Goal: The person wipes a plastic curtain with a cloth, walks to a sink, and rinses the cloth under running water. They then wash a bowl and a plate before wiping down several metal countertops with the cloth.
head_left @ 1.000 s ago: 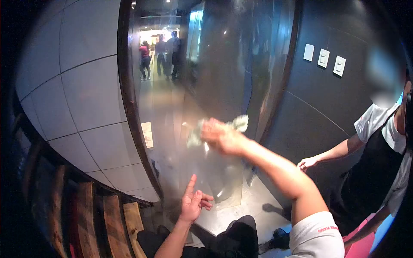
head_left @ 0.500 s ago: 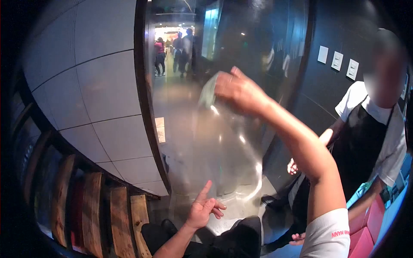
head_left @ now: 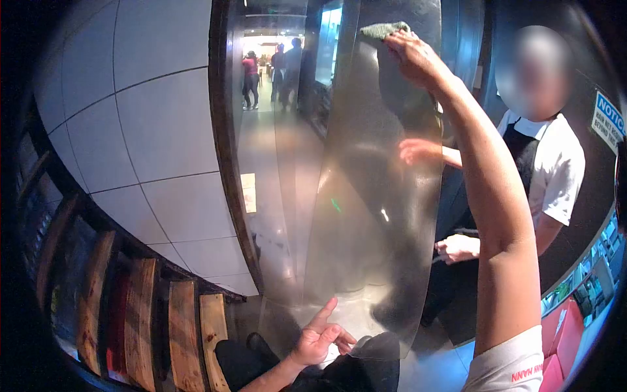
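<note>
Tiled wall; one clear sheet; right hand clutches one cloth, left hand unclenched

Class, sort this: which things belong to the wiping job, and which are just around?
In use: green cloth in right hand; clear sheet; left hand near its lower edge; co-worker's hand.
Just around: tiled wall; wooden slats; notice sign.

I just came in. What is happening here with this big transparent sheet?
A person has a large clear sheet standing upright in front of them. Their right hand, raised high, presses a greenish cloth against the top part of it. Their left hand is open, low down by the bottom edge. A co-worker in a white shirt and black apron stands on the right; the co-worker's lower hand is at the sheet's right edge.
</note>
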### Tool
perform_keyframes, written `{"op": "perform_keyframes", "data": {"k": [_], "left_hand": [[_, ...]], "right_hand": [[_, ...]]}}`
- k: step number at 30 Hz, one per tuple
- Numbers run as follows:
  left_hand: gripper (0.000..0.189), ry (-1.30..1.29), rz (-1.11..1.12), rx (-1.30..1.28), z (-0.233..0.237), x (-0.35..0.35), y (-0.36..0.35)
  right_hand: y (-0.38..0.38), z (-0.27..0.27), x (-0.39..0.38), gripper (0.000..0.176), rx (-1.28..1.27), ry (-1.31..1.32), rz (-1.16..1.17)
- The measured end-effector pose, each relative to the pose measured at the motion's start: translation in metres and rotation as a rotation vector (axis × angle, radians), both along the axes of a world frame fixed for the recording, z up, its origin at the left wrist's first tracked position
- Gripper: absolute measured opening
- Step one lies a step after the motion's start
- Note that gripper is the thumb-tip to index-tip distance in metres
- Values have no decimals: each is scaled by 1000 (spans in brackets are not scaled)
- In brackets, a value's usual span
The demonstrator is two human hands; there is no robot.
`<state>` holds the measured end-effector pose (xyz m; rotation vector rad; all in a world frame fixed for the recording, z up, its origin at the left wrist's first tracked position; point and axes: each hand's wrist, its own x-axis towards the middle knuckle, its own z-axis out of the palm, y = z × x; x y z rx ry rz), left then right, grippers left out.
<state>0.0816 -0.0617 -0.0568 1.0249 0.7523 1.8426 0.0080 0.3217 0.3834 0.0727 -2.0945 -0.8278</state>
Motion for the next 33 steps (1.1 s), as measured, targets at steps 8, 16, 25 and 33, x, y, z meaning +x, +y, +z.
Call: {"op": "perform_keyframes", "data": {"k": [8, 16, 25, 33], "left_hand": [[64, -16, 35, -28, 0, -7, 18], [61, 12, 86, -90, 13, -16, 27], [61, 58, 168, -167, -9, -25, 32], [55, 36, 124, -147, -29, -14, 23]], "right_hand": [[-6, -75, -2, 30, -50, -121, 172], [-69, -174, 28, 33, -121, -365, 242], [-157, -284, 88, 39, -245, -723, 409], [-188, -303, 119, 43, -118, -777, 466]]}}
